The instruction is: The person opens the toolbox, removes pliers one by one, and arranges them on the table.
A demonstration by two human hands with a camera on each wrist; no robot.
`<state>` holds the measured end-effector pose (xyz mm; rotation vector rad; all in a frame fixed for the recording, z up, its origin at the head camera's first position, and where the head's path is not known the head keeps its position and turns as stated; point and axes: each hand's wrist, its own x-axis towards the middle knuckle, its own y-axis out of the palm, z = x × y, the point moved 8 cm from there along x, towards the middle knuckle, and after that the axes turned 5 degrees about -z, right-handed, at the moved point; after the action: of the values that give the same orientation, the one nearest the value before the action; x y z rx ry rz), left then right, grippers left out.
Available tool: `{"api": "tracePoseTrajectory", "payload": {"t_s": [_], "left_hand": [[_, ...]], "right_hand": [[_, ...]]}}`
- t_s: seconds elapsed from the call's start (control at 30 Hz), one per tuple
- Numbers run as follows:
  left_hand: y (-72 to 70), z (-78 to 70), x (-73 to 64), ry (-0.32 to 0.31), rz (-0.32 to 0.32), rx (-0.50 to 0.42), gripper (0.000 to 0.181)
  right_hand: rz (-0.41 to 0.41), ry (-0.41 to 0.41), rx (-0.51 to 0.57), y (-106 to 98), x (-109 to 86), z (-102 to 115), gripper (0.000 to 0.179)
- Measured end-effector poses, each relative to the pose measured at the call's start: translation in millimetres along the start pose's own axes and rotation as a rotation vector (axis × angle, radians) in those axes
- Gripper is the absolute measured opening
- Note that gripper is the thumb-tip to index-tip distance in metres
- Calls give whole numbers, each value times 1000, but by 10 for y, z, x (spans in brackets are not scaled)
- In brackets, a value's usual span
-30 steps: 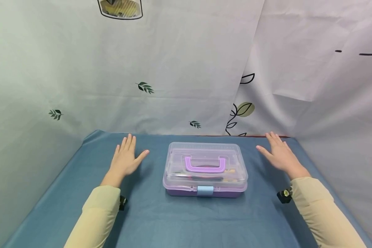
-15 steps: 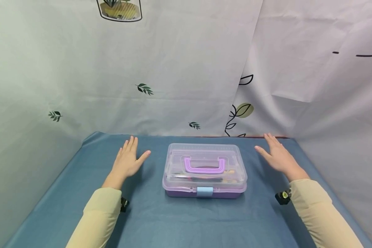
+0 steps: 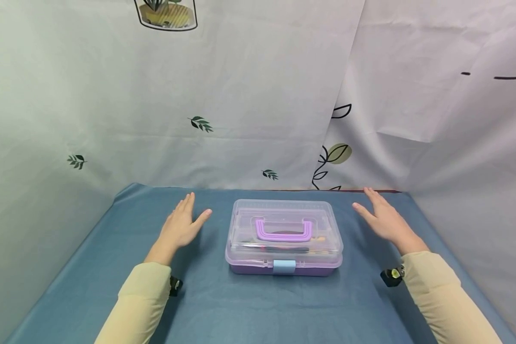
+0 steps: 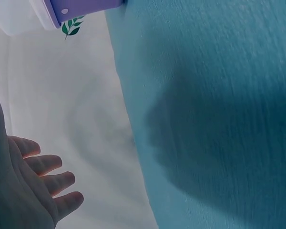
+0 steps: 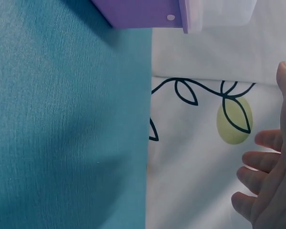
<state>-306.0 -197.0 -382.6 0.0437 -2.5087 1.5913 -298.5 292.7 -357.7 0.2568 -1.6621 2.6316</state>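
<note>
A plastic storage box point(image 3: 284, 239) with a clear lid and a purple base sits closed on the blue cloth. Its purple handle point(image 3: 284, 236) lies folded on the lid, and a pale blue latch point(image 3: 284, 266) is at the front. Through the lid several slim items show, too blurred to name. To the box's left, my left hand point(image 3: 178, 228) hovers with straight fingers and the thumb spread, holding nothing. On the other side my right hand point(image 3: 387, 220) is held likewise, apart from the box. Both wrist views show the hands' fingers free of any object.
Blue cloth point(image 3: 258, 310) covers the table. White fabric point(image 3: 249, 86) printed with leaves hangs behind it and along both sides. Each wrist carries a small black device, such as the one by the right sleeve point(image 3: 392, 276).
The left hand has shifted slightly right, toward the box, and turned a little onto its edge. The right hand has turned slightly too. The box stays in place.
</note>
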Motion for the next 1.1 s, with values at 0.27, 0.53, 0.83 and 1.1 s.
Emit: {"api": "tracePoseTrajectory", "payload": {"t_s": [0.27,0.53,0.83,1.1], "left_hand": [[32,-20,-7,0,3,-34,91],[72,-50,-9,-15,27,-70,90],[108,-86,-16,-25,51,-117,90],[138,-126,-24,-25,65,-163,89]], "right_hand": [[2,4,20,17,-12,14,83],[-1,19,27,45,-25,28,81],[4,23,58,68,-49,81,80],[-4,19,68,101,-54,109,80]]}}
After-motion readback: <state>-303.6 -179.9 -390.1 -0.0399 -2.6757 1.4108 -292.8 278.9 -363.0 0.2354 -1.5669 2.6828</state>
